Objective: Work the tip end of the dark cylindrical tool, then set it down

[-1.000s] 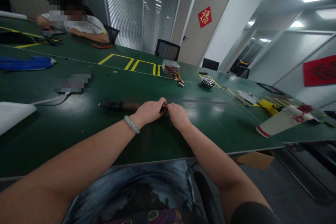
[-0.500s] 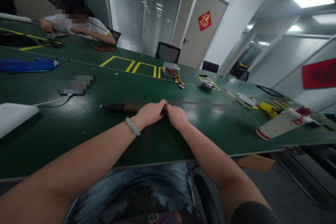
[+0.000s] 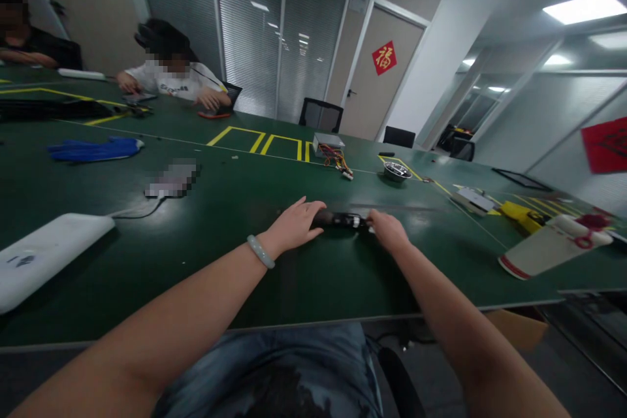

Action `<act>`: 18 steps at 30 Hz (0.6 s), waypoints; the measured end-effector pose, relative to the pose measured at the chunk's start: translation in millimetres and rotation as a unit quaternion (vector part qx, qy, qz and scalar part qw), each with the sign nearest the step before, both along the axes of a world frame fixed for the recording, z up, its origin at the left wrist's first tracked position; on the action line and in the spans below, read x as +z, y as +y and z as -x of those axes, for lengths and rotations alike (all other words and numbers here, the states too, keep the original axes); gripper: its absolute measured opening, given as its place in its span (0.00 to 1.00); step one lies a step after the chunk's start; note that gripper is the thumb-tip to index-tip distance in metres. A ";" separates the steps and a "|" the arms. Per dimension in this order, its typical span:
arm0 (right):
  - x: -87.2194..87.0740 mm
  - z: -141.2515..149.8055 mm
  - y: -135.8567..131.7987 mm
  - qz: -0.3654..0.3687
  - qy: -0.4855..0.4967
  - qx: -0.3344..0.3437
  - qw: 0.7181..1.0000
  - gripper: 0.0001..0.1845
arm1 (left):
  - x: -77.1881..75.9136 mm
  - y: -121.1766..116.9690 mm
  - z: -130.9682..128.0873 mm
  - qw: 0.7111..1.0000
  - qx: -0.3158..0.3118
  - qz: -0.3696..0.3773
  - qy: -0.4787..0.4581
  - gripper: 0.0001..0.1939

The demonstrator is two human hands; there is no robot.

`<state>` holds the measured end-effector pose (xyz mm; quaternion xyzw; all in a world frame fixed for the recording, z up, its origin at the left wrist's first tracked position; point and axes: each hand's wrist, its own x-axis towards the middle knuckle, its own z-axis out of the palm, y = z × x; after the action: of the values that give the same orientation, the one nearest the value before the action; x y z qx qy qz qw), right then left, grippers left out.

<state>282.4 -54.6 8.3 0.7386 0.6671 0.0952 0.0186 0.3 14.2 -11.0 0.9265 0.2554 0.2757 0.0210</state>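
Observation:
A dark, rod-shaped tool that looks like an electric screwdriver (image 3: 340, 219) lies sideways low over the green table, with a brownish body and a black end bearing a white mark. My left hand (image 3: 296, 223), with a pale bangle at its wrist, is around the body, thumb on the near side and fingers on the far side. The fingers of my right hand (image 3: 386, 230) are pinched at the tool's right end, where a small whitish bit shows beside them. Most of the tool's left part is hidden under my left hand.
On the left are a white power bank-like box (image 3: 63, 248), a cabled phone (image 3: 171, 179) and a blue glove (image 3: 98, 149). Farther back stand a metal box with wires (image 3: 329, 144) and a round dish (image 3: 396, 171). A white cup (image 3: 543, 248) lies right. A person (image 3: 179, 81) sits opposite.
My hands have parted, the right one moving right. The tool has shifted right, its black right end now showing between them. The view has turned left, bringing a second person in.

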 end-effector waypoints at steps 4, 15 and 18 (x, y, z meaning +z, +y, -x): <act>4.6 -85.1 -49.6 -0.001 -0.013 -0.117 0.993 0.09 | -7.6 1.6 -1.0 0.999 -0.017 0.033 0.023 0.31; -29.3 -225.0 -123.3 -0.064 0.003 -0.319 0.946 0.12 | -18.7 3.6 0.1 0.970 -0.091 0.182 0.135 0.38; -21.8 -223.4 -113.6 -0.093 0.017 -0.321 0.942 0.10 | -19.0 3.3 -0.2 0.970 -0.088 0.182 0.138 0.39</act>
<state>505.8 -168.2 -13.5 0.9136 0.3828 0.1333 -0.0319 0.4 17.6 -30.0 0.9550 0.2187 0.0917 0.1779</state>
